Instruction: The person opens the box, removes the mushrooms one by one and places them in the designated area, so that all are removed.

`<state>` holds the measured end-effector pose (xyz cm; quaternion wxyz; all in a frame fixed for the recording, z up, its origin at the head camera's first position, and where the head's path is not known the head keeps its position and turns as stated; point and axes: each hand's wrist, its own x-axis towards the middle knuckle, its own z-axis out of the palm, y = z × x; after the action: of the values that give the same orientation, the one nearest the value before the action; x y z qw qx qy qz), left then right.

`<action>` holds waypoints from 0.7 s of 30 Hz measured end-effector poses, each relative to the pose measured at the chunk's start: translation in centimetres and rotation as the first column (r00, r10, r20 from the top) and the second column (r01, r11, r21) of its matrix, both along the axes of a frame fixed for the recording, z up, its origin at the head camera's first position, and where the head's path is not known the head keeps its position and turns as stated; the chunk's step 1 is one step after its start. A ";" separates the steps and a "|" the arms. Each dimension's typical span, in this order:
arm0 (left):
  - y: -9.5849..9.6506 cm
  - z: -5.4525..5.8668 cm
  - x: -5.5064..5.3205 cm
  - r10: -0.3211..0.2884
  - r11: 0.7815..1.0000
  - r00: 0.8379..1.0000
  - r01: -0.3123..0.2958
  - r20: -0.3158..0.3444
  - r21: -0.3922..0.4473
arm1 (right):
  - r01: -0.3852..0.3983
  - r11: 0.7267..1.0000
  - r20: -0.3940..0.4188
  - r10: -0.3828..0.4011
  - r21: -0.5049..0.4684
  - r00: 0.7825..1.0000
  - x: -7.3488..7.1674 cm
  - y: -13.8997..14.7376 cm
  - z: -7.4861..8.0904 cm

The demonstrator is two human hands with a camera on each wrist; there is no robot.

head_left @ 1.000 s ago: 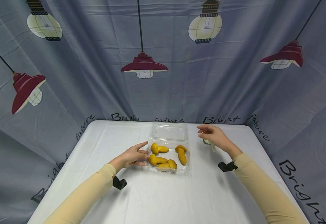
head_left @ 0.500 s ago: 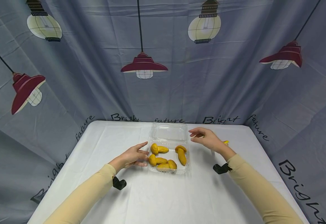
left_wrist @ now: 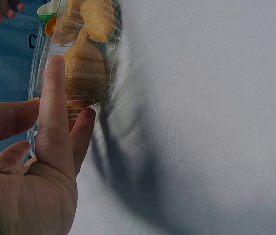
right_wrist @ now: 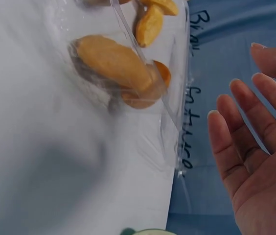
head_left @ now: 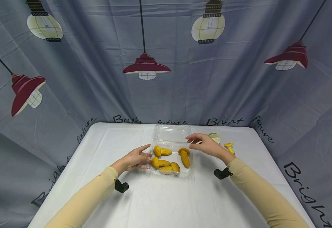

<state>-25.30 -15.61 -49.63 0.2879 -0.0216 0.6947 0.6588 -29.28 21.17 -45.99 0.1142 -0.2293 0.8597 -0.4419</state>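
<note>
An open clear plastic box (head_left: 172, 159) holds several yellow-brown mushrooms (head_left: 185, 159), its see-through lid (head_left: 172, 135) folded back flat behind it. My left hand (head_left: 135, 159) is at the box's left side, fingers spread; in the left wrist view the fingertips (left_wrist: 85, 117) lie at the box wall, and contact is hard to tell. Over the right rear corner, near the lid hinge, hovers my right hand (head_left: 205, 145). In the right wrist view its fingers (right_wrist: 221, 134) are loosely extended, holding nothing, apart from the box.
Just behind the right hand lies a round white-and-green thing (head_left: 215, 137), partly hidden. A small bright yellow mushroom (head_left: 230, 147) with a flared cap sits farther right. The white-covered table (head_left: 166, 202) ends at a grey-blue curtain (head_left: 171, 98) printed with lamps.
My right hand has moved left from above the white-and-green thing to the box's rear corner, uncovering that thing and the small yellow mushroom. The left hand and box have not moved.
</note>
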 end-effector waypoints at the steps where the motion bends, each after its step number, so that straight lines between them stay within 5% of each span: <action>1: 0.0 0.0 0.0 0.000 1.000 1.000 0.000 0.001 0.001 | -0.006 1.000 -0.002 0.006 0.003 1.000 0.0 -0.1 -0.1; 21: -0.1 -0.3 -0.1 0.010 1.000 1.000 -0.010 0.009 0.015 | -0.133 0.991 0.045 0.134 -0.014 0.990 0.5 -3.3 -0.8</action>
<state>-25.41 -15.73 -49.91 0.2876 -0.0257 0.6883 0.6655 -28.75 17.91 -46.78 0.1618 -0.2769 0.8371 -0.4432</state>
